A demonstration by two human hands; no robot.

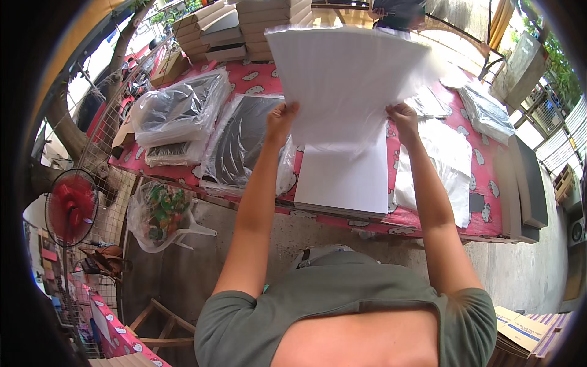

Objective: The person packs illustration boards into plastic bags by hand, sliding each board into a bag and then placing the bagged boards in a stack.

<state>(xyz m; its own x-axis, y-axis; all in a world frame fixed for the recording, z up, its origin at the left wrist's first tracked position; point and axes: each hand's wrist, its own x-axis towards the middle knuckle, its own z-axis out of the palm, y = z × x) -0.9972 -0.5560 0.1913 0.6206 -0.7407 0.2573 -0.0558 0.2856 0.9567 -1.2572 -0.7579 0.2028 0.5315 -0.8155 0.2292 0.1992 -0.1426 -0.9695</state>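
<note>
Both arms reach forward over the table, lifting a large whitish plastic bag (348,79) that spreads out flat and slightly blurred. My left hand (283,115) pinches its near left edge, and my right hand (402,114) grips the near right edge. Below the bag lies a stack of white boards (344,177) at the table's front edge, its far part hidden by the bag. To the right of that stack, under my right forearm, is a pile of whitish plastic bags (449,159). Left of my left forearm sit dark boards wrapped in clear plastic (235,140).
A pink patterned cloth covers the table (489,217). More wrapped dark boards (177,107) are piled at the left, others (486,113) at the right. Boxes (257,30) stand at the back; dark boxes (526,180) at the right end. A red fan (73,208) and white chair (189,232) stand left.
</note>
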